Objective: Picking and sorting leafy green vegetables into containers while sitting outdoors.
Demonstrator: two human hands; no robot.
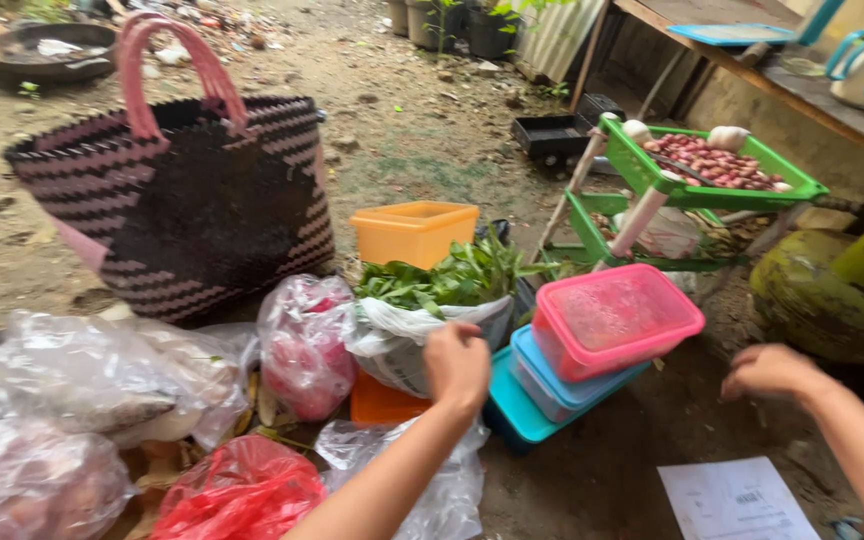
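left hand on the bag of greens, right hand free

your left hand [457,362] sits on the rim of the white plastic bag [407,345] that holds the leafy greens [447,278], fingers curled down over the edge; whether they pinch the plastic or only rest on it you cannot tell. the bag stands on the ground in front of the orange tub [413,232], just beside the stack of lidded boxes [592,345], pink on top, blue and teal under it. your right hand [770,370] hovers well apart to the right, near the green gas cylinder [832,290], fingers loosely bent and holding nothing. left of the greens lies a clear bag of red items [304,345], with a red bag [242,490] nearer you. the woven pink-and-black basket [187,200] stands behind. a green tray of shallots [717,165] sits on a rack to the right.
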